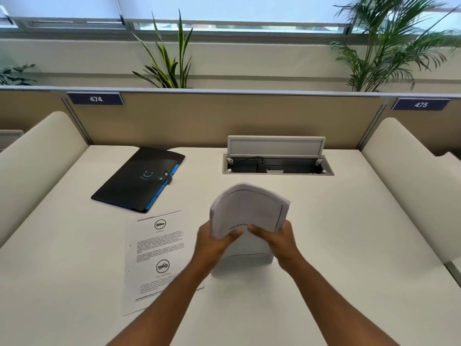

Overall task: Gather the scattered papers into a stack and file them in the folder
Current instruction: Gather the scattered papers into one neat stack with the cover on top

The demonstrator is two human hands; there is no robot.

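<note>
On the white surface (324, 233), far left, a black folder (139, 181) lies closed. Nearer, one printed sheet (154, 258) lies flat, partly under the left forearm. At centre the left hand (214, 243) and right hand (277, 239) each have their grip clamped on a bowed paper stack (249, 211), its lower edge on the surface. Behind, a cable hatch (277, 156) stands open.

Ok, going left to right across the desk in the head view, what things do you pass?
Black folder → loose printed sheet → stack of papers held upright in both hands, left hand and right hand → open cable hatch, set further back.
</note>
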